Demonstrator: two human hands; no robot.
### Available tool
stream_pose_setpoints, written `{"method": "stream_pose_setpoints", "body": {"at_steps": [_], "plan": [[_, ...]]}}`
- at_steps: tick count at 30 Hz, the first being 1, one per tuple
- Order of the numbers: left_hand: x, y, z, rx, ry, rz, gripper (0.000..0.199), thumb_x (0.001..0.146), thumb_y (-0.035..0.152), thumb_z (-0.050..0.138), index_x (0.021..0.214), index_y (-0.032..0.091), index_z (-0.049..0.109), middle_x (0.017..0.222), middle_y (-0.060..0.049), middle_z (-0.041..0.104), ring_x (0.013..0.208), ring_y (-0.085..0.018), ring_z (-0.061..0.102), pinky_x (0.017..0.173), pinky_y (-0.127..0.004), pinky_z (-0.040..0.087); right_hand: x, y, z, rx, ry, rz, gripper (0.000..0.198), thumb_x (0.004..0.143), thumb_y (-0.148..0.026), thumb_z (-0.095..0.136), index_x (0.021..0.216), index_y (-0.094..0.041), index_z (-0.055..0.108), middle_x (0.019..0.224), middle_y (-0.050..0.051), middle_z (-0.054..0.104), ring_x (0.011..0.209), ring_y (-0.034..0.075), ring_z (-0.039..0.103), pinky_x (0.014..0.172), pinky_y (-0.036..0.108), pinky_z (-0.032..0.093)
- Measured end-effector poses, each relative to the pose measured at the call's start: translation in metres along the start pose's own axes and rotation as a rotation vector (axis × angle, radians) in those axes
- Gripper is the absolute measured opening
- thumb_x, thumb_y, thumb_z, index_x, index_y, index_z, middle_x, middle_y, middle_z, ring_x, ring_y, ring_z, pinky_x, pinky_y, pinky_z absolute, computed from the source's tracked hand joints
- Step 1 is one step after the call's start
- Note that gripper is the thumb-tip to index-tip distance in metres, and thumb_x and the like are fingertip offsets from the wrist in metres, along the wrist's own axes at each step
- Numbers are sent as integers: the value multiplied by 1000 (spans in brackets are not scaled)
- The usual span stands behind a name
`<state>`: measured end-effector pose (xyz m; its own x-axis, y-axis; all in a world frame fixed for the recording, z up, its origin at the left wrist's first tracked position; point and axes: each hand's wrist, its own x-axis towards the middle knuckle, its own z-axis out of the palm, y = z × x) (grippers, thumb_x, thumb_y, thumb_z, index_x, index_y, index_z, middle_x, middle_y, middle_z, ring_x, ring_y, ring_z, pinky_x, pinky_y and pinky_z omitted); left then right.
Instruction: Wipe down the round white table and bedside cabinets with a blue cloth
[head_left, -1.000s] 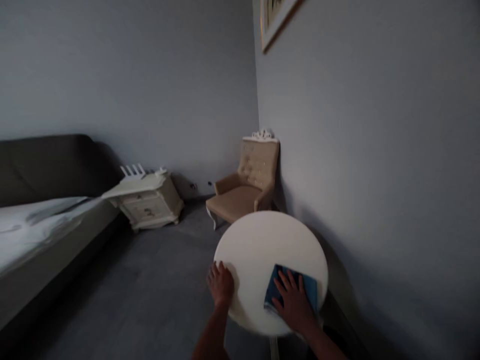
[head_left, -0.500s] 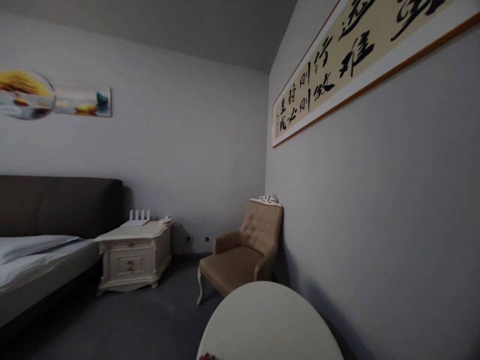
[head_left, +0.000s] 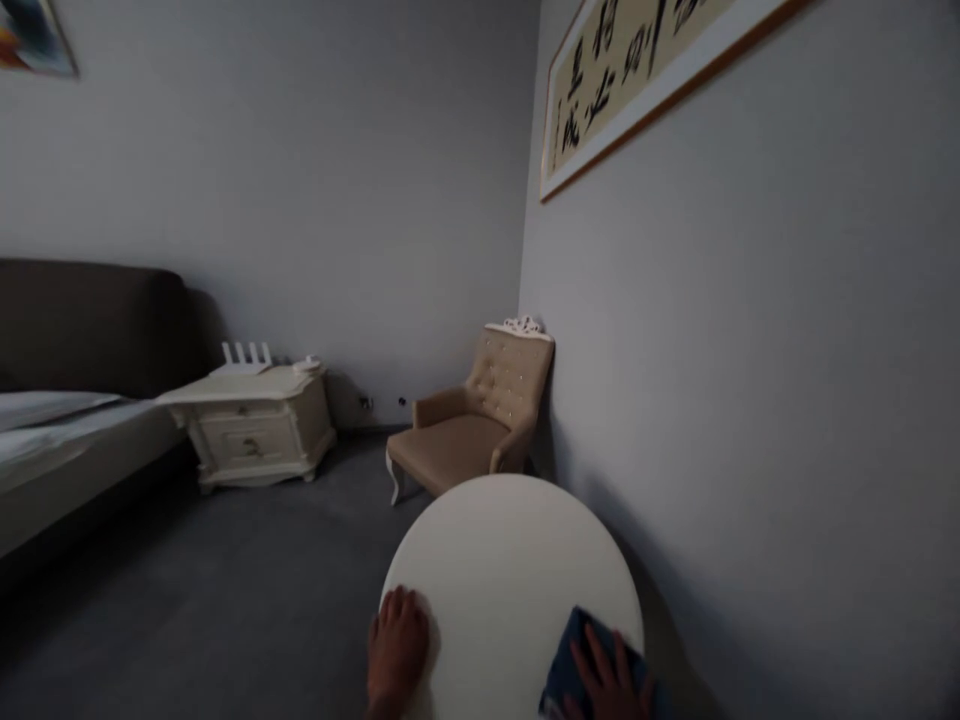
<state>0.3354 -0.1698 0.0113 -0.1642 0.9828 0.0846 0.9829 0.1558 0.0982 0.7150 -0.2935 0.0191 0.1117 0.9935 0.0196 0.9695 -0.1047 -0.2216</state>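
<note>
A round white table (head_left: 510, 545) stands in front of me. My left hand (head_left: 399, 645) rests palm down on its left rim, the fingers pointing forward and lying on the top, slightly bent. On the right part of the tabletop lies a folded dark blue cloth (head_left: 564, 655). My right hand (head_left: 609, 685) is spread flat over this cloth, fingers apart and pressing on it from above. The bottom edge of the picture cuts off the right wrist and part of the cloth.
Beyond the table stands a tan armchair (head_left: 450, 448). A white nightstand (head_left: 251, 435) with a router (head_left: 246, 360) is beside the bed (head_left: 75, 445) on the left. A grey wall (head_left: 750, 350) with framed calligraphy (head_left: 600, 95) runs along the right.
The view has tipped downward, so more tabletop shows. My left hand, barely visible before, is now fully in sight; my right hand and the blue cloth have come into view.
</note>
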Motion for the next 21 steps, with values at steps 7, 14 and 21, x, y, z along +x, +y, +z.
{"method": "stream_pose_setpoints", "body": {"at_steps": [7, 14, 21], "plan": [[14, 16, -1, -99, 99, 8, 45, 115, 23, 48, 149, 15, 77, 170, -20, 64, 162, -37, 54, 132, -55, 46, 102, 57, -28, -236, -104, 57, 72, 117, -59, 44, 184, -34, 45, 197, 8, 23, 179, 55, 17, 127, 94, 28], [26, 17, 14, -130, 94, 8, 40, 114, 25, 50, 144, 17, 75, 168, -19, 63, 162, -37, 52, 130, -54, 47, 263, 83, -38, -206, -92, 111, 78, 120, -68, 27, 186, -29, 39, 198, 13, 20, 174, 52, 25, 131, 85, 30], [28, 19, 16, -134, 90, -3, 38, 110, 23, 55, 143, 19, 75, 167, -18, 64, 159, -36, 53, 131, -53, 46, 372, 69, -28, -88, -91, 197, 85, 118, -73, 24, 188, -26, 34, 193, 19, 30, 162, 50, 47, 129, 72, 40]]}}
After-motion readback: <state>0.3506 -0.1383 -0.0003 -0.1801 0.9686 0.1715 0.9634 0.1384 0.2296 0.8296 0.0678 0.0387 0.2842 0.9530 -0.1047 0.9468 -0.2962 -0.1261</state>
